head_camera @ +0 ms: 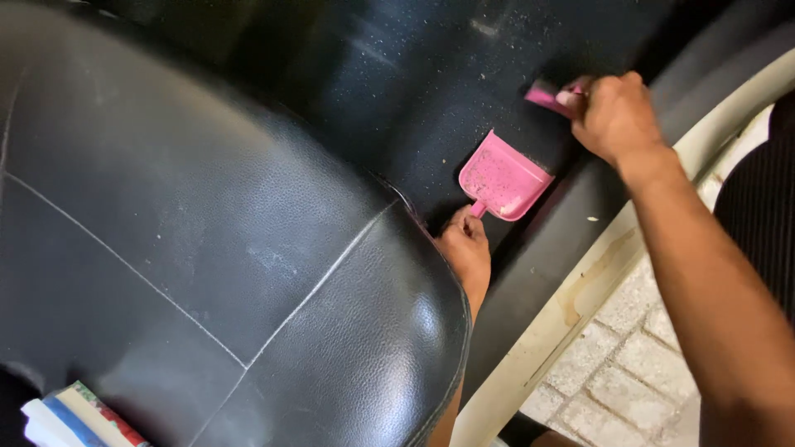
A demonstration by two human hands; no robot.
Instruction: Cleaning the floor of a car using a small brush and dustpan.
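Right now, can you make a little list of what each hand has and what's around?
left hand: grips handle of small pink plastic dustpan
right hand: holds pink hand brush
dustpan: speckled with crumbs, lying on black car floor mat
near: black leather car seat, cream door sill, paved ground

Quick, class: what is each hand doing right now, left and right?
Left hand: closed on the pink dustpan handle.
Right hand: closed on the pink brush.
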